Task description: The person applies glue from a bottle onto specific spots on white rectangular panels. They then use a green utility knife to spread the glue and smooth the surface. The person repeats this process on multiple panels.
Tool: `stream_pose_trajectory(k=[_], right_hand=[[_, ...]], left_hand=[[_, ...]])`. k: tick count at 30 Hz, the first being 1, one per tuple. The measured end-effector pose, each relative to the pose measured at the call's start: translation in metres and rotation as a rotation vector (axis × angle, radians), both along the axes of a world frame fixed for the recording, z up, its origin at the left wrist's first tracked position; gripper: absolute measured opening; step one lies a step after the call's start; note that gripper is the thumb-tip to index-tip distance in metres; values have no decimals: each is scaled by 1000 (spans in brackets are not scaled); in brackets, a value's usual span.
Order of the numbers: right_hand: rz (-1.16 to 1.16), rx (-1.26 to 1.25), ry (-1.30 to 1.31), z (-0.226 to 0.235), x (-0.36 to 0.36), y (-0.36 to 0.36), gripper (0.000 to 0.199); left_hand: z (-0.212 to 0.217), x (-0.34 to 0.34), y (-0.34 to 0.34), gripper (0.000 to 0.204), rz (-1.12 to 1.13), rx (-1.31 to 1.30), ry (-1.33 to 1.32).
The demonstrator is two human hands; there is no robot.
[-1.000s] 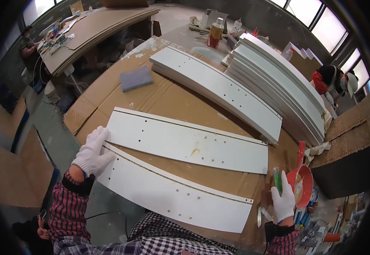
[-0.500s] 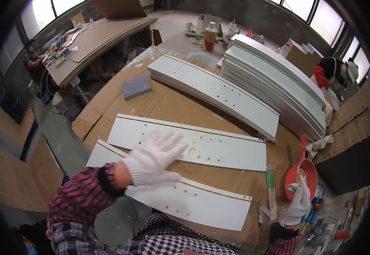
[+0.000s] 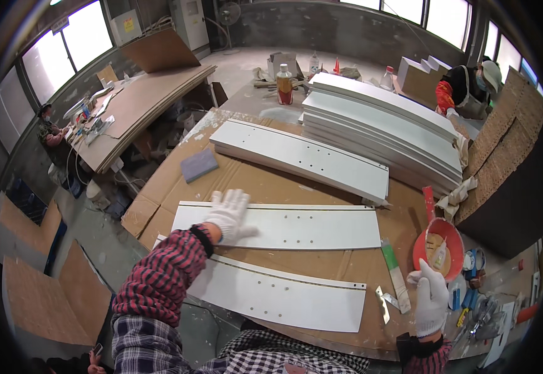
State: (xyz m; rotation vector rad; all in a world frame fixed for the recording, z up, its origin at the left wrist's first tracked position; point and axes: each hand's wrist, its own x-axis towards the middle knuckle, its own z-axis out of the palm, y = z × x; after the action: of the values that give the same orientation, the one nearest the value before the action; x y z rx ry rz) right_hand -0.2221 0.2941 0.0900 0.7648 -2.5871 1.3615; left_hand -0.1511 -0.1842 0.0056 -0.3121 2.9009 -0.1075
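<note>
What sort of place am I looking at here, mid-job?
Most likely a woodworking or furniture workshop: long white panels lie on a cardboard-covered table, a stack of similar panels stands behind, and large brown boards are piled at the upper left.

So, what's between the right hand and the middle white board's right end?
Head view: a flat green-ended strip lies between the right hand and the middle white board.

Bright windows (image 3: 449, 23) above dark grey wall (image 3: 327, 38); greenish-grey floor (image 3: 106, 234).
</note>
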Motion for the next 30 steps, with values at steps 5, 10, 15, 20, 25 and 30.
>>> stream_pose_trajectory(k=[5,10,15,20,25,30], right_hand=[[217,403,101,-15,-19,-89,50],[395,772,238,-52,-36,-191,66],[704,726,338,-88,-34,-227,67],[335,884,274,-82,-97,-168,67],[532,791,335,-66,-52,-166,61],[259,972,84,-61,-74,-141,53]], left_hand=[[38,83,-95,58,472,-160,-37],[34,161,-136,25,473,-145,285],[11,206,-126,31,473,57,519],[-13,261,-103,58,795,400,699],[-60,281,-86,67,987,821,758],[-69,245,-68,73,1038,1242,940]])
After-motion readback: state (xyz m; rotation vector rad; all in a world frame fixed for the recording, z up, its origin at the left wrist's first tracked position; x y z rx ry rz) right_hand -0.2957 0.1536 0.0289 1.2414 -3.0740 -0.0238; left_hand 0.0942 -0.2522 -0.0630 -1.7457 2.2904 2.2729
